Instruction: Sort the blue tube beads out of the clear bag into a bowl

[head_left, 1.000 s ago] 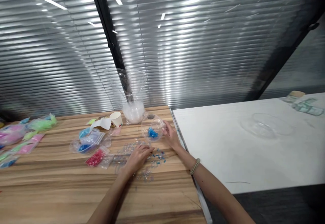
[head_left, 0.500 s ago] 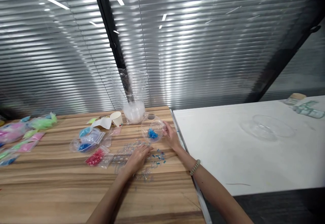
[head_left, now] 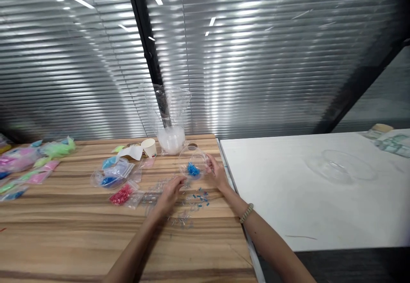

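My right hand (head_left: 218,175) grips the rim of a clear round plastic container (head_left: 181,163), tilted up off the wooden table. Inside it lies a small heap of blue pieces (head_left: 193,169). Just left of the container is my left hand (head_left: 171,193), its fingers pinched together; whatever they hold is too small to make out. Beneath and around this hand, many small clear tube-like pieces (head_left: 182,219) are scattered on the wood. Several loose blue pieces (head_left: 201,196) lie among them, below the container.
Left of my hands lie a bag of red pieces (head_left: 121,195), a bag of blue pieces (head_left: 109,181) and a paper cup (head_left: 149,148). A clear bag of white beads (head_left: 172,140) stands behind. Colourful bags (head_left: 19,161) sit far left; a white table (head_left: 272,197) adjoins at right.
My left hand has lifted slightly from the clear pieces and drawn its fingers together near the container. My right hand still holds the container in about the same place.
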`<state>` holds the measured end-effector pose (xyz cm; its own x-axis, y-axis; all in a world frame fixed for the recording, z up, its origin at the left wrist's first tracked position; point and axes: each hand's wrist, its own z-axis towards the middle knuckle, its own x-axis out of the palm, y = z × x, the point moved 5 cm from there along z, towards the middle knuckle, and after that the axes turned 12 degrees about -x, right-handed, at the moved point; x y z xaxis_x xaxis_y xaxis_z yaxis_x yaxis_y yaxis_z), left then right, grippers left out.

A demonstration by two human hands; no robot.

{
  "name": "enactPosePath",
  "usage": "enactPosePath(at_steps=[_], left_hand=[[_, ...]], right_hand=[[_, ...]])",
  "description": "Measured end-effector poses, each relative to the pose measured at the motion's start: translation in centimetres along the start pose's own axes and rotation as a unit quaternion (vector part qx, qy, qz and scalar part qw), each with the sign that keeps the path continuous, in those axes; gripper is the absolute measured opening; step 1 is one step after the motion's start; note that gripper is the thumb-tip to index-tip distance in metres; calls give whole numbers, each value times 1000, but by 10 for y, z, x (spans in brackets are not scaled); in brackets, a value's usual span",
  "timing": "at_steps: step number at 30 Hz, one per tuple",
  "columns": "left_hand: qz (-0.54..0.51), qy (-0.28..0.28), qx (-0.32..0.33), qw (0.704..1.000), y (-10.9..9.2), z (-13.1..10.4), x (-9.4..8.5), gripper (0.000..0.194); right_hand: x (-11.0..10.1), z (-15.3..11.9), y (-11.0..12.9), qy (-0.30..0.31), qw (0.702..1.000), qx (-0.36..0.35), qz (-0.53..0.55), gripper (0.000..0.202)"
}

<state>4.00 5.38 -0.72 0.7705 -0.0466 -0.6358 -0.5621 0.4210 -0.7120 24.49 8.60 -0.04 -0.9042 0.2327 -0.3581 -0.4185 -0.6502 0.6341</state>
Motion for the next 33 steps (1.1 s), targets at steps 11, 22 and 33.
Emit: enactPosePath(at_steps=[11, 22, 33], left_hand=[[-137, -75, -100, 983, 14, 3, -6, 19], [-268, -8, -220, 938, 20, 5, -4, 50], [-303, -8, -251, 919, 18, 3, -6, 52]], right_hand=[[1, -1, -4, 0, 1000, -6, -11, 54], [0, -1, -2, -1, 1000, -11, -10, 57], [1, -2, -3, -7, 1000, -6, -2, 57]])
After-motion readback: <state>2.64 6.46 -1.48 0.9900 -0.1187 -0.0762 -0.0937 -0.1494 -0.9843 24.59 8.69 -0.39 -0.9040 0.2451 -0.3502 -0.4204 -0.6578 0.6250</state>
